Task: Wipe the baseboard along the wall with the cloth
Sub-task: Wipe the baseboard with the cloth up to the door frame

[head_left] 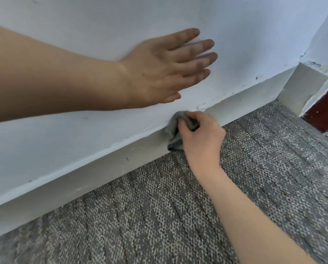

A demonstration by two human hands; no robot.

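My right hand (201,138) grips the bunched grey cloth (173,126) against the white painted baseboard (102,174), above grey patterned carpet (178,216). My left hand (165,69), fingers straight, lies flat on the white wall (83,20).

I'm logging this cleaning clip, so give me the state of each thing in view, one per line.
left hand: open, fingers straight, at the wall; contact unclear.
right hand: grips the cloth.
cloth: grey, bunched, pressed against the baseboard near its upper edge.
baseboard: white, with a few small dark marks.
carpet: grey, lying flat up to the baseboard.
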